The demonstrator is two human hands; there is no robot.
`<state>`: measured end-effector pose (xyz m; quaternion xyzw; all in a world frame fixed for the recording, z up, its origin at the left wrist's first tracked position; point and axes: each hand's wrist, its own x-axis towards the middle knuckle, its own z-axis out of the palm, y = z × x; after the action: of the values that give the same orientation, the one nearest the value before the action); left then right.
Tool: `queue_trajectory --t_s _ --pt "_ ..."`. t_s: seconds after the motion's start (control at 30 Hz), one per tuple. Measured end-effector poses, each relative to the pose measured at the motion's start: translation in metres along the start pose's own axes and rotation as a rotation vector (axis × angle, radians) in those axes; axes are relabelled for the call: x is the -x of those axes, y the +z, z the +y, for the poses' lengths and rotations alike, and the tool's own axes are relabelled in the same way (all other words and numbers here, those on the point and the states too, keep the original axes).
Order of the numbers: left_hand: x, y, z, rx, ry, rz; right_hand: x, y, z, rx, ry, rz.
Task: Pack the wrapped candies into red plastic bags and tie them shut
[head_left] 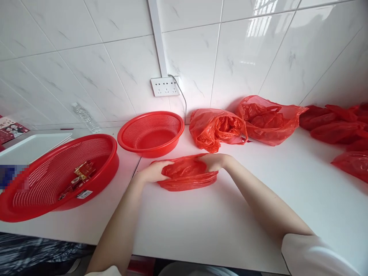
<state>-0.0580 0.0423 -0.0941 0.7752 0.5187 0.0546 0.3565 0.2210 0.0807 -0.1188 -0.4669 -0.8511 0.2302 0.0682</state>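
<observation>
A thin red plastic bag (188,183) lies on the white tabletop in front of me, its mouth spread wide. My left hand (153,171) grips the bag's left rim, with the fingers partly inside the mouth. On the opposite side, my right hand (213,161) holds the right rim, its fingertips hidden in the bag. Crumpled red film shows inside the opening. Just behind the bag sits a red perforated plastic basket (151,147) with nothing visible in it.
A larger red basket (106,161) at left holds several small wrapped packets (83,170). Bunched red bags (215,128) and an opened red bag (267,122) stand along the tiled wall; more bags (339,130) lie far right. A cable (184,99) hangs from the power socket (165,87).
</observation>
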Motion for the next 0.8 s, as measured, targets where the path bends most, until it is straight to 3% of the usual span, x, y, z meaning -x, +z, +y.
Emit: queue_trajectory --t_s 0.1,0.17,0.23,0.27,0.33,0.4,0.47,0.6,0.7,0.8 --pt "0.011 -0.009 0.007 0.013 0.056 0.278 0.01 -0.02 -0.015 -0.09 -0.091 -0.065" --pt "0.022 -0.017 0.015 -0.102 0.021 0.619 0.015 -0.03 -0.032 -0.235 -0.152 0.053" --pt "0.034 -0.027 0.018 -0.281 -0.239 0.979 0.014 -0.033 -0.052 -0.376 -0.176 0.232" --pt "0.039 -0.032 0.015 -0.346 -0.434 1.083 0.008 -0.031 -0.061 -0.405 -0.163 0.312" --pt "0.046 -0.042 0.001 -0.385 -0.802 1.076 -0.012 -0.019 -0.077 -0.348 -0.088 0.4" --pt "0.049 -0.05 -0.021 -0.343 -0.976 0.872 -0.041 -0.003 -0.085 -0.234 0.012 0.427" --pt "0.047 -0.055 -0.041 -0.298 -1.015 0.795 -0.069 0.015 -0.087 -0.16 0.083 0.434" --pt "0.043 -0.055 -0.057 -0.295 -1.022 0.816 -0.101 0.033 -0.077 -0.18 0.093 0.505" --pt "0.041 -0.051 -0.052 -0.318 -1.017 0.831 -0.099 0.027 -0.068 -0.207 0.081 0.591" --pt "0.037 -0.045 -0.046 -0.359 -0.983 0.842 -0.084 0.008 -0.065 -0.304 0.031 0.703"
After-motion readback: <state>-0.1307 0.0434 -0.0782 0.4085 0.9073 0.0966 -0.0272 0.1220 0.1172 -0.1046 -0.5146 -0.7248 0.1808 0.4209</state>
